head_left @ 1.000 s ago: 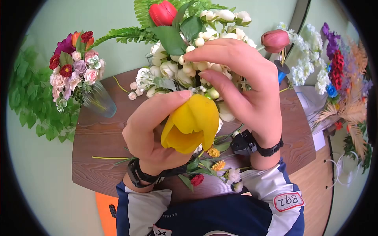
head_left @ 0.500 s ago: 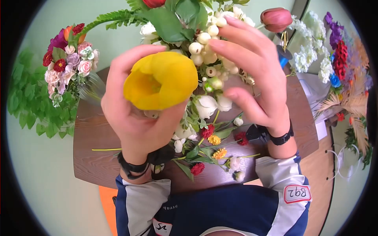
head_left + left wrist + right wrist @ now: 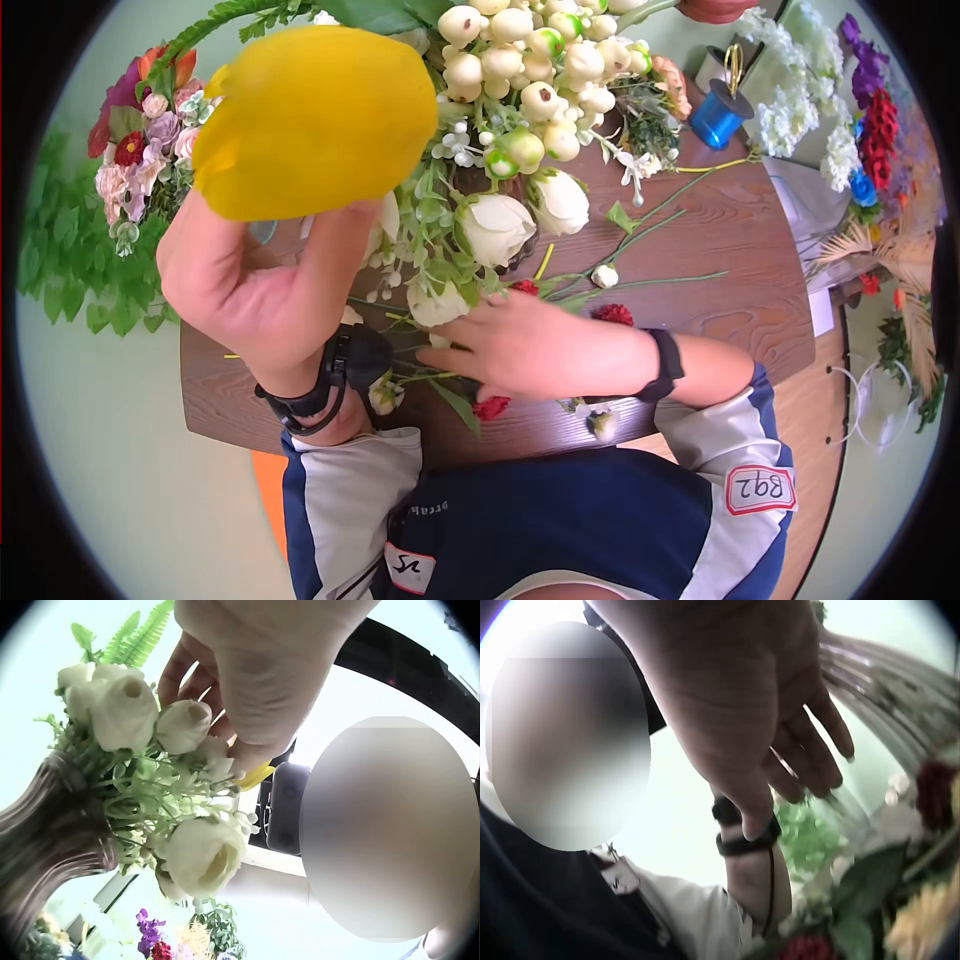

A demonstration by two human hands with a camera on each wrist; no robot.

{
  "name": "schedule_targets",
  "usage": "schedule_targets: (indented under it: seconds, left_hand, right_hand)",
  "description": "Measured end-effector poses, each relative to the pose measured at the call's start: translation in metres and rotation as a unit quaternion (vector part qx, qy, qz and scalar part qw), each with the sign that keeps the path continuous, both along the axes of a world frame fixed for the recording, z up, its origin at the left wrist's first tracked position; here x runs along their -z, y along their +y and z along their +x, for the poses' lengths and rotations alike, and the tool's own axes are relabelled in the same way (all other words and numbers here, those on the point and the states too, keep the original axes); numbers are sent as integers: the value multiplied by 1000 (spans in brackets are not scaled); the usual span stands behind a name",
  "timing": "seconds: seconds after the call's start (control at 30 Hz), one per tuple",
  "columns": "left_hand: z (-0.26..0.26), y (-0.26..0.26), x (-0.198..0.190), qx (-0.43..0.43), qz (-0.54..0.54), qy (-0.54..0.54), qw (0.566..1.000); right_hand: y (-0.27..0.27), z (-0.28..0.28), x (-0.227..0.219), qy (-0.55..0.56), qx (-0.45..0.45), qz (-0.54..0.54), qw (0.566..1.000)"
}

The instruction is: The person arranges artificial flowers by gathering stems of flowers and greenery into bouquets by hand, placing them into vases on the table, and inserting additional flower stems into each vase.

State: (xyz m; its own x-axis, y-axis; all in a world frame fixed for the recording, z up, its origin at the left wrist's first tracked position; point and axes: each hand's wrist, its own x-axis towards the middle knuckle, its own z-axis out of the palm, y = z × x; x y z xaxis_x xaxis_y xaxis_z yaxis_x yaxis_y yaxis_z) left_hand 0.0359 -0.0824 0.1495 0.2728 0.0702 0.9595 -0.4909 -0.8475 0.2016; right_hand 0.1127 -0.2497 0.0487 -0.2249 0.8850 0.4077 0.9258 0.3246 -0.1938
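My left hand [image 3: 260, 295] is raised at the left of the bouquet, its thumb and fingers curled at the base of a yellow tulip [image 3: 315, 122]. The big bloom hides the fingertips in the head view. In the left wrist view that hand is beside white roses [image 3: 124, 712] standing in a ribbed glass vase [image 3: 56, 840]. My right hand [image 3: 545, 345] is low over the table, fingers extended above loose flower stems and close below a white rose [image 3: 437, 300]. Red blooms [image 3: 613, 315] lie near it. The right wrist view shows its palm with nothing in it.
Cream berries [image 3: 503, 62] crowd the bouquet's top. A second mixed bouquet [image 3: 150, 150] stands at the left, before green foliage [image 3: 60, 240]. On the wooden table's [image 3: 740, 250] far right is a blue ribbon spool [image 3: 720, 115]. More flowers [image 3: 880, 140] fill the right side.
My left hand has moved left and up with the yellow tulip, which looks larger now. My right hand has left the cream berries and come down to the loose stems on the table.
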Motion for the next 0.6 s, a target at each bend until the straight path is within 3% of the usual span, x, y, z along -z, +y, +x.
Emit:
schedule_targets:
  seconds: [0.07,0.13,0.17,0.23,0.3,0.4,0.47,0.53,0.6]
  left_hand:
    - [0,0,-2,-14,13,-1,1000]
    - [0,-1,-3,-52,33,-14,998]
    - [-3,1,-3,-52,33,-14,998]
    - [-11,6,-2,-40,48,69,996]
    - [-3,8,-3,-41,43,32,998]
    - [3,13,-2,-36,18,-16,999]
    - [1,14,0,-30,0,-26,999]
    - [-2,15,1,-16,-25,19,999]
    - [1,12,2,-9,-15,26,999]
  right_hand:
    - [4,0,19,-38,-13,43,998]
    - [3,11,25,-35,-48,-113,992]
    - [1,16,14,-40,-16,-196,980]
    - [-4,32,7,6,-32,-203,979]
    - [-8,44,-9,14,-56,-214,975]
    - [-19,57,-28,28,64,-290,954]
    - [-26,61,-26,69,161,-217,960]
    - [-25,61,-31,27,182,-207,961]
    - [-23,59,-36,-69,291,-314,901]
